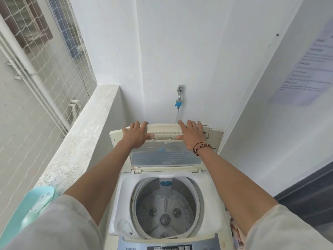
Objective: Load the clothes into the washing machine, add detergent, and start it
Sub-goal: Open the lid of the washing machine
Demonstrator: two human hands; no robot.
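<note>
Holding the folded lid point(166, 139) up behind the drum point(164, 208), the left hand point(137, 135) and right hand point(191, 135) press flat-fingered; the drum is empty, so loading, detergent and starting all remain.

Top-loading washing machine point(126, 186), off-white body, stands in a narrow white-walled corner. Its folding lid point(165, 156) is raised upright at the back, clear ribbed panel facing forward, cream upper section folded at the hinge. The drum point(165, 208) is open and shows bare grey metal walls, with a grey pulsator point(164, 218) at the bottom. Control panel point(169, 247) with buttons runs along the near edge, partly cut off by the frame. A bit of pinkish patterned cloth point(236, 231) shows low at the machine's right side, mostly hidden by the arm.
</note>
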